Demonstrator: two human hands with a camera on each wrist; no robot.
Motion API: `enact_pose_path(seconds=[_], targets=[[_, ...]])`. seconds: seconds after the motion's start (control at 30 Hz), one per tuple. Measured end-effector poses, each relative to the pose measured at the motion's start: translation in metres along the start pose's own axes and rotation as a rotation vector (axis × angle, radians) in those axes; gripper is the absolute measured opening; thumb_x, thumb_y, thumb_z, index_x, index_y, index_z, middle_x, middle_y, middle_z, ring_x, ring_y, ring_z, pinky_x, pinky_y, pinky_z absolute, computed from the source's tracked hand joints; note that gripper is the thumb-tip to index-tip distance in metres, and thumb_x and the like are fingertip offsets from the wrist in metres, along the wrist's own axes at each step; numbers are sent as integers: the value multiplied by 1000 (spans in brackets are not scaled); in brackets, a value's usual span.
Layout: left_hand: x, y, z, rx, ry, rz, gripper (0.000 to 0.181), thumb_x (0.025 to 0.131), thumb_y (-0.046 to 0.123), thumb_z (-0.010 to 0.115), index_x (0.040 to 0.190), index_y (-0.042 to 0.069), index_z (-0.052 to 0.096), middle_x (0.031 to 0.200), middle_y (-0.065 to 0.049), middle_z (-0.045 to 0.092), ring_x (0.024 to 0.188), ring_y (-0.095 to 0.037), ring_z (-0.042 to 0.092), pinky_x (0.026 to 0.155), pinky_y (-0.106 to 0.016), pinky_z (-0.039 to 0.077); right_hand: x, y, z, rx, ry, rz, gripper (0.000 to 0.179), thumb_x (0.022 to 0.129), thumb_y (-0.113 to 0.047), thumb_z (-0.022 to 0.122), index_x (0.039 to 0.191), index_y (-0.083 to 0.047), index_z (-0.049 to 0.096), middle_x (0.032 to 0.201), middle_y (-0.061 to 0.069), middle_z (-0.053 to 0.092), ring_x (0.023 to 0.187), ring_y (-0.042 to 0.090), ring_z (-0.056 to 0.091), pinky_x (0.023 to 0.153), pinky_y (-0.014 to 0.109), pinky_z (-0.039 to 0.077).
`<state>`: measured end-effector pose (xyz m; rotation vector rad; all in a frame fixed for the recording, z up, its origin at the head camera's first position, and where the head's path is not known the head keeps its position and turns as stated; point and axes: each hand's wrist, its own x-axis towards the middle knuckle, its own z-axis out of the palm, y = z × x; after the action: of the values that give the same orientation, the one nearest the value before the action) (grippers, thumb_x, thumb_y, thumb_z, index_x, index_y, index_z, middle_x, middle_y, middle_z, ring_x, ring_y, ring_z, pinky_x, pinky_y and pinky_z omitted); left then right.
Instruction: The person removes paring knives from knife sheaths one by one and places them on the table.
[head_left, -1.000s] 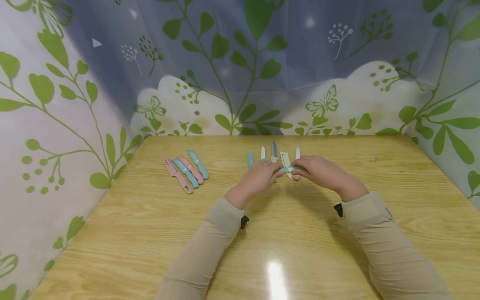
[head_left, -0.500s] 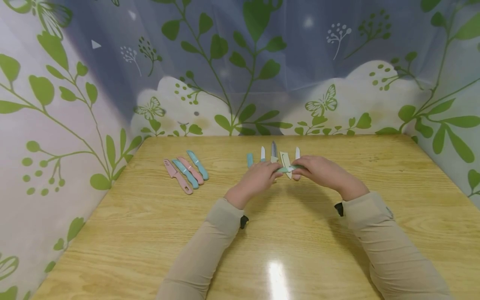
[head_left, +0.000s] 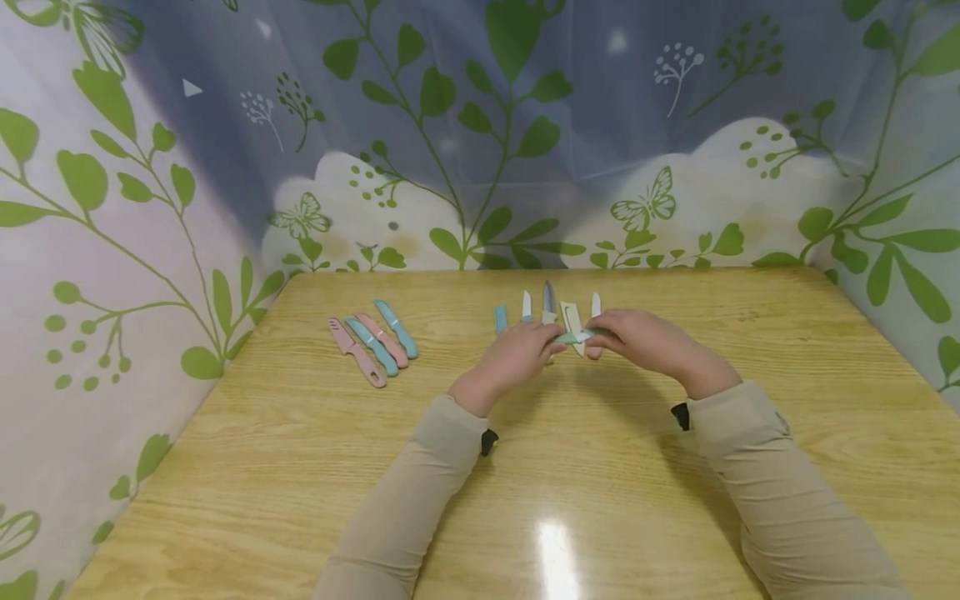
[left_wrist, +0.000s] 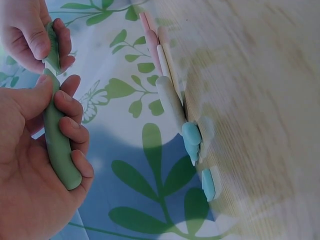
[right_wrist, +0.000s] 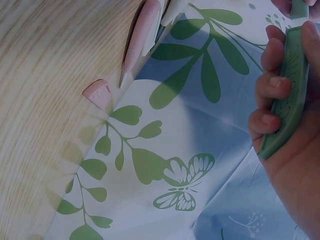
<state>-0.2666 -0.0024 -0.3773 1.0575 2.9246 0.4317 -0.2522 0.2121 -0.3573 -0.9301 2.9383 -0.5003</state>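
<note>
My left hand (head_left: 517, 354) grips the green handle (left_wrist: 61, 150) of a small knife, fingers curled round it in the left wrist view. Opposite it, my right hand (head_left: 648, 343) holds a green sheath (right_wrist: 287, 102) with raised lettering. The sheath covers most of the blade; a short white strip of blade (right_wrist: 296, 23) shows between sheath and handle. Both hands meet above the table. Behind them lie a blue sheath (head_left: 500, 320), a white-bladed knife (head_left: 527, 305), a dark-bladed knife (head_left: 548, 298), a cream sheath (head_left: 571, 317) and another white-bladed knife (head_left: 596, 305) with a pink handle.
To the left on the wooden table (head_left: 300, 467) lies a group of sheathed knives: a broad pink one (head_left: 354, 350), a narrower pink one (head_left: 390, 343), and two blue ones, the outer blue knife (head_left: 396, 328) at the right. A small pink sheath (right_wrist: 98, 94) lies near the table's far edge.
</note>
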Motion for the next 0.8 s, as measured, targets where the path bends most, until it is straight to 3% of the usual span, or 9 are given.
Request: enact_pose_path(seconds=[0.4,0.8], targets=[[1,0,-1,-13,3,1,33,103,30,44,126,13,60,94,1,64,80,-14,55,74,-29,44,-2,0,-2,24,-15,17,34,100,-20,54,125,1,60,120,19,63,108,35,62,90,48,50],[0,-2,-1,-43,-16,-17,33,104,30,44,128,13,59,95,1,64,82,-15,55,78,-30,44,-2,2,-2,8,-10,17,33,98,-18,56,124,2,60,113,17,64,102,32,63,87,47,51]])
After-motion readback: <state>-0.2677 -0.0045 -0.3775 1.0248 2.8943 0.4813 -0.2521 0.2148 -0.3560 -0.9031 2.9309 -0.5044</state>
